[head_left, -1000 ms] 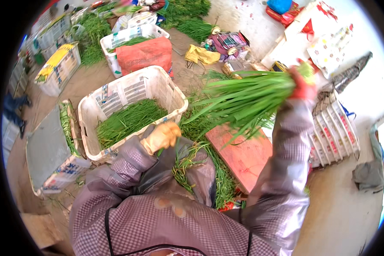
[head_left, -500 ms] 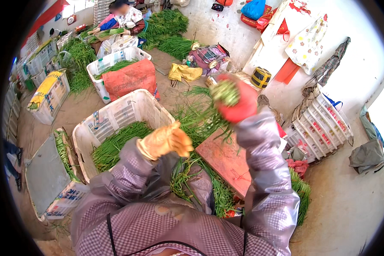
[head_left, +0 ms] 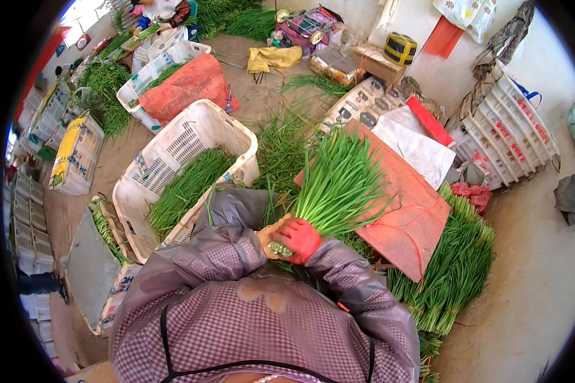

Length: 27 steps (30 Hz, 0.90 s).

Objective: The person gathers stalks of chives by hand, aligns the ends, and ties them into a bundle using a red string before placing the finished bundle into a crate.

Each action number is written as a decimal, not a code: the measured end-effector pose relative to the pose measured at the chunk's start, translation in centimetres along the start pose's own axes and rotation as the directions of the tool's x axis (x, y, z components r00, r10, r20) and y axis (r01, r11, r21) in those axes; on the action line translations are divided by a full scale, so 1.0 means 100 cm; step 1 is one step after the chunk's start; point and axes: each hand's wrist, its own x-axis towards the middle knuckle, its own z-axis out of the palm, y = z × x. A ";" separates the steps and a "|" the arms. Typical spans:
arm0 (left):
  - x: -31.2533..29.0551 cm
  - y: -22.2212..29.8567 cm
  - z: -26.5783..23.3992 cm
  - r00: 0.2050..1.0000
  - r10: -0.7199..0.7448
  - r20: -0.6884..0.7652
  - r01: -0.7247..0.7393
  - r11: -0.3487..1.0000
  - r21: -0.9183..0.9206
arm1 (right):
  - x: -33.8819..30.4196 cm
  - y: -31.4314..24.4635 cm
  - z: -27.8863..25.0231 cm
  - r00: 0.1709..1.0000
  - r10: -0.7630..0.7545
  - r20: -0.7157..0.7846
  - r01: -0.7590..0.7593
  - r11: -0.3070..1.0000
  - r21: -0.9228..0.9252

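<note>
A thick bunch of green chives is held in front of my chest, its leaves fanning up and away to the right. My right hand, in a red glove, is wrapped round the pale cut ends. On the other side of those ends, my left hand in a tan glove grips the bunch too; its fingers are mostly hidden. Just beyond, a reddish board slants down to the right, with thin red string on it. More chives, tied in bunches, are heaped beside and below the board.
At my left stands a white plastic crate partly filled with chives. Behind it, another crate carries a red sack. A grey-topped crate is further left. Loose chives litter the floor. Tilted white crates lean by the right wall.
My right hand has come down from a raised position with the chives to my chest. My left hand, apart and holding nothing visible before, has closed on the bunch. The view has tilted downward.
</note>
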 end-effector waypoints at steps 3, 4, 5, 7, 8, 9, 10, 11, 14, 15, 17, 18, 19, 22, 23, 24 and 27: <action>0.002 -0.019 -0.031 0.962 0.224 0.156 -0.272 0.847 0.457 | 0.002 -0.013 -0.022 0.984 0.101 -0.149 -0.059 0.963 0.264; 0.006 -0.007 -0.008 0.948 0.220 0.231 -0.302 0.848 0.435 | 0.002 -0.010 -0.024 0.969 0.153 -0.194 -0.050 0.890 0.454; 0.006 0.006 0.015 0.930 0.223 0.293 -0.333 0.849 0.410 | -0.006 -0.011 -0.018 0.908 0.403 -0.116 -0.211 0.678 0.704; 0.013 0.008 0.029 0.919 -0.272 0.285 0.387 0.759 -0.524 | -0.026 -0.015 -0.010 0.662 0.715 0.227 -0.350 0.027 0.936; 0.011 0.008 0.039 0.952 -0.295 0.081 0.298 0.833 -0.466 | -0.034 -0.014 -0.007 0.600 0.771 0.216 -0.300 -0.034 0.953; 0.010 0.004 0.034 0.942 -0.336 0.014 0.309 0.850 -0.426 | -0.037 -0.010 -0.003 0.600 0.781 0.174 -0.249 -0.024 0.968; 0.012 -0.002 0.027 0.926 -0.375 -0.051 0.328 0.861 -0.388 | -0.040 -0.006 0.000 0.594 0.794 0.133 -0.200 -0.014 0.980; 0.012 -0.009 0.020 0.905 -0.410 -0.116 0.349 0.870 -0.349 | -0.043 -0.002 0.002 0.585 0.806 0.091 -0.151 -0.002 0.989; 0.019 -0.006 0.029 0.878 -0.437 -0.194 0.390 0.890 -0.239 | -0.028 0.004 -0.014 0.449 0.884 0.130 -0.283 0.003 0.959; 0.020 -0.006 0.034 0.882 -0.421 -0.213 0.386 0.903 -0.189 | -0.028 0.008 -0.017 0.442 0.892 0.092 -0.345 0.074 0.936; 0.022 0.006 0.053 0.905 -0.341 -0.253 0.338 0.939 -0.057 | -0.030 0.017 -0.021 0.535 0.844 -0.024 -0.578 0.387 0.718; 0.019 0.011 0.062 0.920 -0.280 -0.274 0.290 0.957 -0.004 | -0.017 0.013 -0.038 0.628 0.776 -0.058 -0.634 0.553 0.540; 0.019 0.016 0.069 0.932 -0.224 -0.285 0.251 0.966 0.062 | -0.008 0.012 -0.051 0.712 0.698 -0.082 -0.641 0.693 0.330; 0.018 0.024 0.076 0.949 -0.150 -0.276 0.201 0.965 0.167 | 0.004 0.012 -0.057 0.825 0.566 -0.013 -0.566 0.823 -0.052; 0.018 0.026 0.077 0.960 -0.112 -0.256 0.168 0.963 0.208 | 0.008 0.012 -0.057 0.835 0.549 0.041 -0.537 0.829 -0.154; 0.016 0.036 0.088 0.960 -0.084 -0.266 0.154 0.955 0.252 | 0.015 0.014 -0.056 0.850 0.519 0.087 -0.485 0.838 -0.251; 0.016 0.032 0.081 0.981 0.012 -0.191 0.037 0.967 0.252 | 0.037 0.023 -0.059 0.761 0.532 0.371 -0.297 0.795 -0.528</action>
